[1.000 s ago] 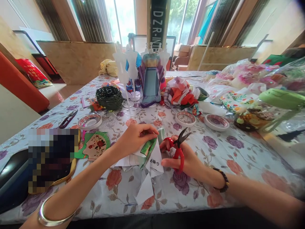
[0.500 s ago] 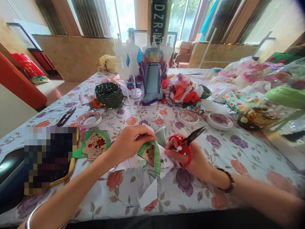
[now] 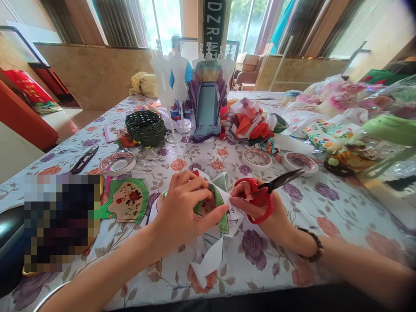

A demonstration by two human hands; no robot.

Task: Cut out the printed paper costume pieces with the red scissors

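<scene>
My left hand (image 3: 190, 208) lies over a printed cloth piece with a green border (image 3: 221, 210), its thumb and fingers spread across it. Red-handled scissors (image 3: 264, 199) hang in my right hand (image 3: 273, 216), their dark blades pointing away to the upper right. The fingertips of that hand touch the edge of white paper (image 3: 235, 216) beside the cloth. A second green-bordered piece (image 3: 131, 199) lies flat to the left. White scraps (image 3: 209, 260) are below my hands.
Behind my hands are tape rolls (image 3: 256, 159), a dark woven basket (image 3: 145, 128), small white mannequins (image 3: 164, 82) and a dressed figure (image 3: 208, 104). Thread snips (image 3: 85, 159) and a blurred-out phone-like object (image 3: 61, 221) lie left. Plastic-wrapped items (image 3: 351, 99) fill the right.
My left hand has gone from pinching the cloth's top edge to spreading over it. The scissors have swung further right in my right hand. The white scrap has shifted slightly.
</scene>
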